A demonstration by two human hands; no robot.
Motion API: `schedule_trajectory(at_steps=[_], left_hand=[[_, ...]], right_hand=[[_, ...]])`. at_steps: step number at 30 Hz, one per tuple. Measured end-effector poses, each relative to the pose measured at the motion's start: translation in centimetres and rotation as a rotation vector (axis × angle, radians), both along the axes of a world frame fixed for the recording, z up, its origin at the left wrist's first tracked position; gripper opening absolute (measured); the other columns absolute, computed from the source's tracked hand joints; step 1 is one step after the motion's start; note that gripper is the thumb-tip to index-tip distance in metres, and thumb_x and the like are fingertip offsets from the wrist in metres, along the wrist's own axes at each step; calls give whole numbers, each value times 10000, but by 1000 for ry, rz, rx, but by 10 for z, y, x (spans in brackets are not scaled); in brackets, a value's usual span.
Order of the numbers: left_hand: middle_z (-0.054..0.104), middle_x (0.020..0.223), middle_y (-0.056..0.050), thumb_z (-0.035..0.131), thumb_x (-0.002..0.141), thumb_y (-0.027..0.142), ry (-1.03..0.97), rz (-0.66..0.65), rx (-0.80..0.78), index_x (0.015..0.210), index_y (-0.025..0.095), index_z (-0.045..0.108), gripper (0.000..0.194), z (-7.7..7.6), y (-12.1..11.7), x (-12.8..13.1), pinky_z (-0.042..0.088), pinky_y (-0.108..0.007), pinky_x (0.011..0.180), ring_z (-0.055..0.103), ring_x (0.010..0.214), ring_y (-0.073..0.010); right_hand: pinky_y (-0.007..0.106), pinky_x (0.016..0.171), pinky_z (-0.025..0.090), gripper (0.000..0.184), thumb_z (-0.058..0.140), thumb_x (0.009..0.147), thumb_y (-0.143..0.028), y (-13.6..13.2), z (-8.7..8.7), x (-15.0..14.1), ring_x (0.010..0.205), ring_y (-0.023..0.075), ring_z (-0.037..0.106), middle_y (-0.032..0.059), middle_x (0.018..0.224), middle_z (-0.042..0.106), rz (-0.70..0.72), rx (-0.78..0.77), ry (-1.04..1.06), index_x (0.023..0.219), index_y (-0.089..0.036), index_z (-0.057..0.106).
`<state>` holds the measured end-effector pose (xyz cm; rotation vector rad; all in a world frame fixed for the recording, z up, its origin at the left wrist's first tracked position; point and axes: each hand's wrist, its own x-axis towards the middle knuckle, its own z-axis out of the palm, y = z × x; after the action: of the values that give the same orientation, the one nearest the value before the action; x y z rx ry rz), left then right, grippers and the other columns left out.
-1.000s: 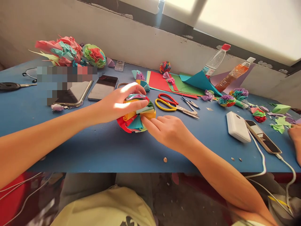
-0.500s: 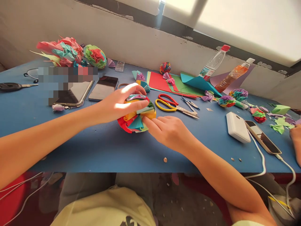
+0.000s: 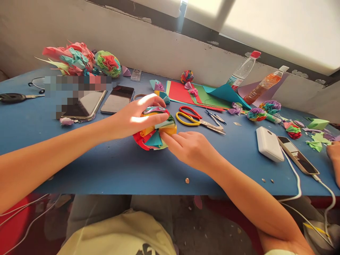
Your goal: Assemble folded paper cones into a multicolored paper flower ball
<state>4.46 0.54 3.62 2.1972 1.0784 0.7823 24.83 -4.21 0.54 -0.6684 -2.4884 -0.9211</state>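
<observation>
A multicoloured paper flower ball (image 3: 152, 137), folded from red, yellow, teal and green paper, rests on the blue table. My left hand (image 3: 145, 115) is wrapped over its top and far side, thumb lying across the front. From the right, my right hand (image 3: 190, 148) reaches to the ball's middle, its index finger pressed against the folds and the other fingers curled in. The right thumb is hidden. Just beyond the right hand lie scissors (image 3: 195, 121) with one red and one yellow handle. A compass-like drawing tool (image 3: 215, 118) is beside them.
Coloured paper sheets (image 3: 180, 92), two bottles (image 3: 243, 72) and smaller paper flowers (image 3: 256, 114) lie toward the wall. At left are phones (image 3: 117, 99), black scissors (image 3: 18, 97) and a paper bouquet (image 3: 77, 58). A white power bank (image 3: 269, 143) and another person's hand (image 3: 334, 156) are at right.
The view has shifted very slightly. Both hands keep the same hold on the ball, with no other visible movement.
</observation>
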Motion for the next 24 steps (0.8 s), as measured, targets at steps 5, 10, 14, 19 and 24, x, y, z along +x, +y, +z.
schedule_trajectory(at_steps=[5, 10, 14, 19, 24], left_hand=[[570, 1110, -17, 479, 829, 552, 10, -1, 5, 1079, 230, 522, 410, 0, 0, -1, 415, -287, 856, 532, 1029, -192], [564, 1140, -20, 477, 829, 558, 15, 8, 3, 1088, 233, 520, 418, -1, 0, -2, 408, -289, 865, 523, 1058, -197], [563, 1135, -17, 477, 833, 556, 5, -1, -9, 1084, 233, 520, 411, -1, 0, -1, 408, -290, 865, 521, 1068, -195], [557, 1127, -13, 469, 845, 548, -4, -9, -4, 1079, 230, 516, 397, -1, 0, -1, 410, -288, 854, 522, 1065, -189], [565, 1114, -16, 467, 847, 543, 2, -14, 2, 1075, 224, 520, 395, -1, 0, -1, 415, -291, 847, 529, 1054, -196]], right_hand=[[264, 489, 259, 135, 465, 873, -94, 0, 0, 0, 488, 71, 403, -60, 539, 471, -1, -20, 26, 934, -113, 584], [261, 495, 262, 244, 428, 879, -52, 1, -1, 0, 524, 73, 437, -45, 587, 520, 7, -32, -3, 1086, -87, 554], [258, 492, 262, 176, 450, 882, -83, -1, 1, 0, 504, 73, 416, -55, 558, 492, 8, -29, 18, 991, -107, 586], [253, 490, 262, 206, 456, 865, -56, -1, 0, -1, 505, 73, 422, -57, 563, 499, 9, -32, 20, 1021, -102, 582], [258, 497, 255, 183, 436, 877, -63, 0, -1, 1, 501, 73, 406, -53, 560, 479, 1, -56, 31, 984, -105, 578]])
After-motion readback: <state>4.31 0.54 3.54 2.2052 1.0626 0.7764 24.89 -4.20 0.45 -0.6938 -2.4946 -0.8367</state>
